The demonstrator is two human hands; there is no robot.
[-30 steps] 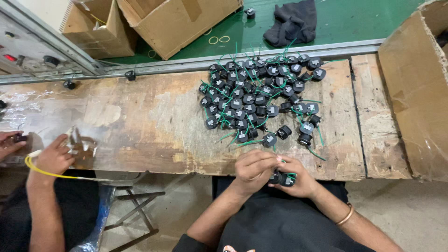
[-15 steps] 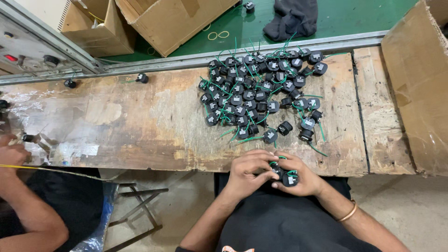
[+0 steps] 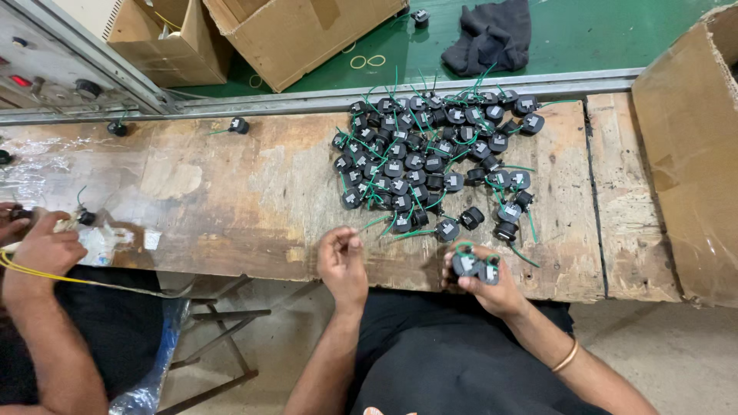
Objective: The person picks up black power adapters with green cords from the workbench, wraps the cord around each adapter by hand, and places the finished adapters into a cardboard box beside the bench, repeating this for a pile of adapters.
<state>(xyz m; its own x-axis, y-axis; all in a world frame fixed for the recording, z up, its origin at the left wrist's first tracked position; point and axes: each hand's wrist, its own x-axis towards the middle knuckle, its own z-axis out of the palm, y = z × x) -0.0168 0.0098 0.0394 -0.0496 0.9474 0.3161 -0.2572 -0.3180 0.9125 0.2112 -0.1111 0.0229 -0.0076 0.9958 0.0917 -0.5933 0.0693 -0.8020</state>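
While right hand (image 3: 492, 277) grips two black coils (image 3: 475, 264) at lower centre bench (image 3: 231, 200) edge, left hand (image 3: 342, 257) pinches green wire (image 3: 373, 224), likely drawing it free. Coil pile (image 3: 430, 154) sits just above, within reach. Co-worker's hand (image 3: 46, 246) far left.
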